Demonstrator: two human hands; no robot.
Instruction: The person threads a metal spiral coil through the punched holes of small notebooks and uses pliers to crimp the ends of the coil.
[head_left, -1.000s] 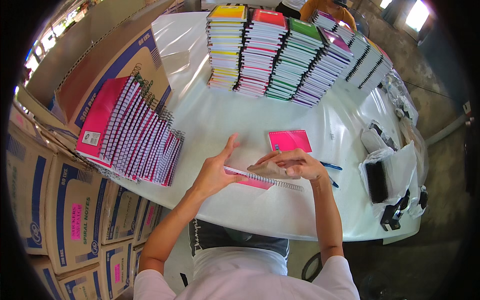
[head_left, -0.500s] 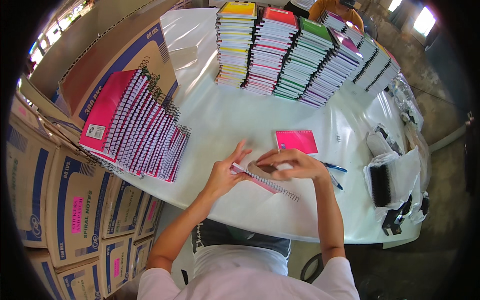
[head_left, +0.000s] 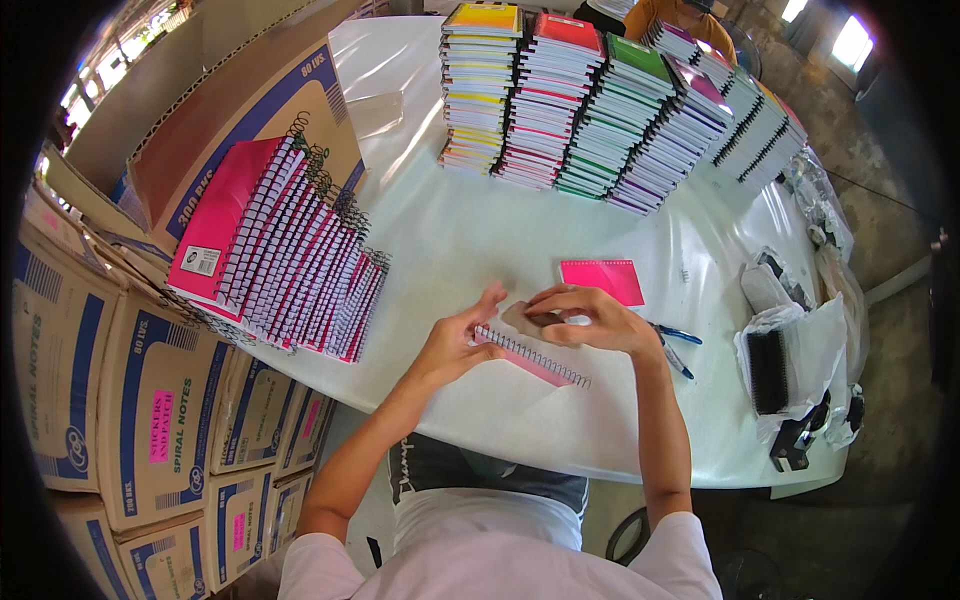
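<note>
A small pink spiral notebook is tilted in front of me near the table's front edge. A metal coil runs along its upper edge. My left hand grips the notebook's left end, thumb against the coil side and index finger raised. My right hand is just above the coil, fingers bent around a grey-brown flat piece whose kind I cannot make out. Beyond the right hand lies a flat pink notepad with a row of holes. A blue-handled tool lies right of my right wrist.
Pink spiral notebooks are stacked at left by an open carton. Tall stacks of yellow, red, green and purple notebooks stand at the back. Black coils in plastic lie at right. Cartons are piled lower left. Another person is beyond.
The coil has shifted up and left along the notebook's edge, and its free end sticks out less at the lower right. My right fingers have drawn closer together around the grey-brown piece.
</note>
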